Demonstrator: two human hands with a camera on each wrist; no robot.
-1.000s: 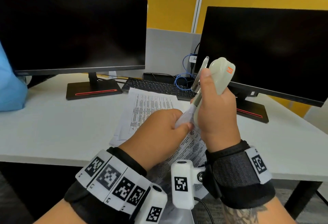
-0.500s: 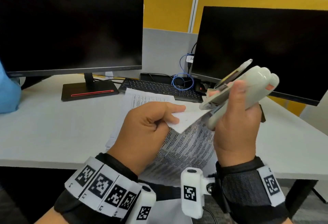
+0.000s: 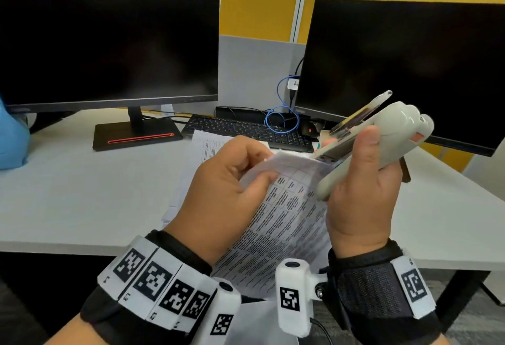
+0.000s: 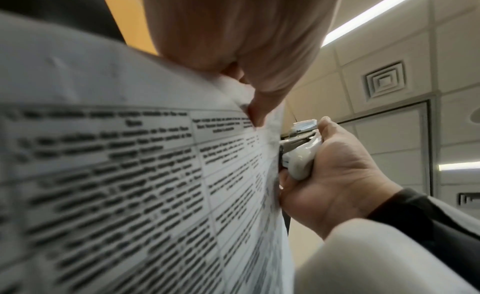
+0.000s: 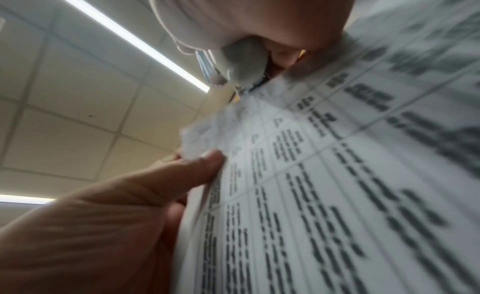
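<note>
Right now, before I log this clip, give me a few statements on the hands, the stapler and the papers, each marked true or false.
1. The right hand grips the stapler, held up off the desk. True.
2. The left hand lies flat and idle. False: it pinches the corner of the printed sheets, close to the stapler's front end.
3. Both screens show lit windows. False: the left monitor and the right monitor are dark.
4. A keyboard lies on the desk behind the sheets. True.
</note>
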